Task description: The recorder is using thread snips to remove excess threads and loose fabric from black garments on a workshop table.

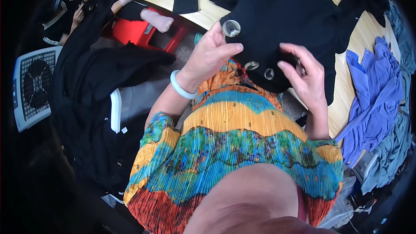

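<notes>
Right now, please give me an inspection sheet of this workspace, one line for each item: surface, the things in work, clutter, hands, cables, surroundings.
Surface: pale wooden table, mostly covered with clothes.
Things in work: black garment with large round buttons; one grey button near the left fingertips, two more lower down.
Clutter: blue garments piled at the table's right edge; more black cloth draped at the left.
Hands: left hand pinches the black garment by the grey button; right hand grips its lower edge.
Cables: nothing seen.
Surroundings: white fan on the floor at the left, red stool, another person sitting at the upper left.
</notes>
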`<state>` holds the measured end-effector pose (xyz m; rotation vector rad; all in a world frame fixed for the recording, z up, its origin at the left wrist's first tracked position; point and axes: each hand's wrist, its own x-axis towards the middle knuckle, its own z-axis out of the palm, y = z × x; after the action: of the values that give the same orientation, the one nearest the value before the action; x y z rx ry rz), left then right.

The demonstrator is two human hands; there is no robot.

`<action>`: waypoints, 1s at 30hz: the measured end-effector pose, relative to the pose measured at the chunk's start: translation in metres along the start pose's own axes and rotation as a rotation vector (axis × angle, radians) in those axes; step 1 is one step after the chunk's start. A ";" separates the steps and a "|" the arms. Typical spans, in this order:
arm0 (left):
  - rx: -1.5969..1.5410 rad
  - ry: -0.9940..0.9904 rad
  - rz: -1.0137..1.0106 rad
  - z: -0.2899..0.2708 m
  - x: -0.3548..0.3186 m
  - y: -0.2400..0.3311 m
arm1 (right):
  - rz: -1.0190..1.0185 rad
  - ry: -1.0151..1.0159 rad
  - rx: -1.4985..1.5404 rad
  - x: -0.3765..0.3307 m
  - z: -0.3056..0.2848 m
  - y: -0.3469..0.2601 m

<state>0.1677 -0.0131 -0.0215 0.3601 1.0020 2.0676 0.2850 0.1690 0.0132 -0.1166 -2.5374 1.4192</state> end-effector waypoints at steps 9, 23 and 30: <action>0.114 -0.038 -0.005 0.000 0.006 -0.001 | -0.178 0.084 0.108 0.043 0.033 -0.003; -0.269 -0.057 -0.113 -0.010 0.010 0.000 | -0.203 -0.002 0.122 0.051 0.033 -0.004; -0.420 -0.233 -0.120 -0.027 0.012 -0.014 | -0.349 -0.032 0.090 0.055 0.032 -0.006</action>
<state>0.1526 -0.0130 -0.0500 0.3033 0.4255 2.0082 0.2247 0.1491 0.0115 0.3493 -2.3638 1.3975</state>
